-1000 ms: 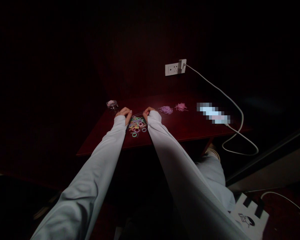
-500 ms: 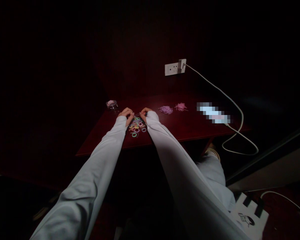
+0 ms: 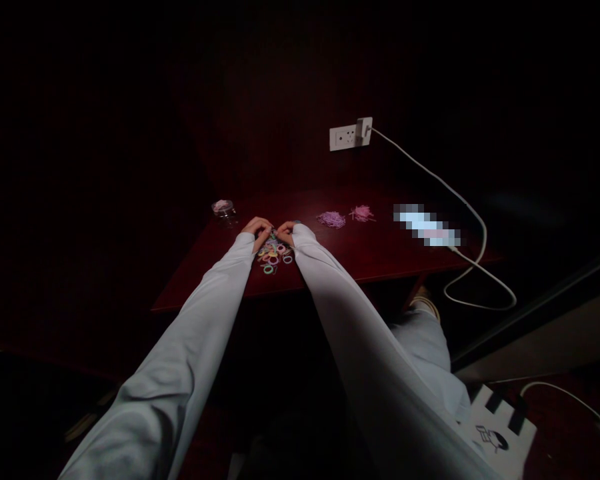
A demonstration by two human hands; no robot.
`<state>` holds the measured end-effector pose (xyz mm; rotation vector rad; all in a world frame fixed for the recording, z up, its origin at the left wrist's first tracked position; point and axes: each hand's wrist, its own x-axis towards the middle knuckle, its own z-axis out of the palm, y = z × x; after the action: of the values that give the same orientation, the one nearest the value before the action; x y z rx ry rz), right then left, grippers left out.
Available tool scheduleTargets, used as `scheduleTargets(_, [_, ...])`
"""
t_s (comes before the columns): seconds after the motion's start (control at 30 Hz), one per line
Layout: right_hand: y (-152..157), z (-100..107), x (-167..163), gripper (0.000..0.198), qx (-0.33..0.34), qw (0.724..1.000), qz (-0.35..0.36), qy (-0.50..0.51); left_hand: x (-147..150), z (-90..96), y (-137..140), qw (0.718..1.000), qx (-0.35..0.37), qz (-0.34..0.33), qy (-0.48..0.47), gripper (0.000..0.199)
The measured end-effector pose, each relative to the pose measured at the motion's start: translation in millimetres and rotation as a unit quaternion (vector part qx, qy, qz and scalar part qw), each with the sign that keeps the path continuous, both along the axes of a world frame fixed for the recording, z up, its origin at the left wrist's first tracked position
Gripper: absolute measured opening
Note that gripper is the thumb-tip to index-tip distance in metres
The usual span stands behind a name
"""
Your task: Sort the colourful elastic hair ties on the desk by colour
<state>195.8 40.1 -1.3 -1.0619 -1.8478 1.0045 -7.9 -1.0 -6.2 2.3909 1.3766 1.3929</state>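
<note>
My left hand (image 3: 258, 229) and my right hand (image 3: 286, 231) are held close together above a pile of small colourful hair ties (image 3: 273, 257). The fingers of both hands are pinched. A thin pale elastic band is between their fingertips, mostly hidden now. The hair ties below are rings in green, yellow, pink and purple, mixed with thin loose bands. To the right of my right hand lies a heap of thin purple bands (image 3: 332, 219), with a heap of pink bands (image 3: 363, 213) beyond it.
A clear jar (image 3: 224, 210) with pinkish contents stands at the back left of the dark red table (image 3: 205, 267). At the right, a blurred-out lit device (image 3: 427, 225) lies on the table, its white cable (image 3: 447, 183) running to a wall socket (image 3: 343, 138). A white bag (image 3: 503, 433) is below right.
My hands have come closer together, the right one moving left. The thin band stretched between them before is now mostly out of sight. The heaps, jar and device have stayed put.
</note>
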Motion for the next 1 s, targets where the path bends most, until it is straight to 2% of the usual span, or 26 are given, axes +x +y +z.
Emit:
scheduleTargets(0.17, [13.8, -11.3, -7.6, 0.021, -0.018, 0.997, 0.002, 0.070, -1.0, -3.5, 3.0, 1.000, 0.021, -0.003, -0.002, 0.027])
scheduleTargets(0.33, [14.7, -12.3, -7.5, 0.020, -0.019, 0.997, -0.002, 0.081, -0.9, -3.7, 3.0, 1.000, 0.028, -0.004, 0.006, 0.028])
scheduleTargets(0.4, [9.9, -7.8, -3.6, 0.016, -0.002, 0.997, -0.037, 0.070, -0.2, -2.7, 2.1, 1.000, 0.026, 0.000, 0.010, 0.027])
scheduleTargets(0.5, [2.0, 0.1, 4.4, 0.017, 0.070, 0.985, -0.152, 0.045, 1.8, -0.2, -0.5, 1.000, 0.013, 0.005, 0.019, 0.030])
scheduleTargets(0.57, [-1.0, 3.7, 8.7, 0.018, 0.079, 0.975, -0.209, 0.022, 3.4, 1.9, -2.7, 1.000, 0.003, 0.004, 0.027, 0.031])
scheduleTargets(0.87, [1.2, 8.4, 13.8, 0.020, 0.004, 0.960, -0.272, -0.063, 2.5, 3.6, -2.7, 0.999, -0.019, -0.004, 0.039, 0.026])
scheduleTargets(1.0, [-2.7, 15.4, 14.8, 0.032, -0.008, 0.954, -0.295, -0.058, -2.7, 2.7, -1.0, 0.998, -0.027, 0.017, 0.045, 0.027])
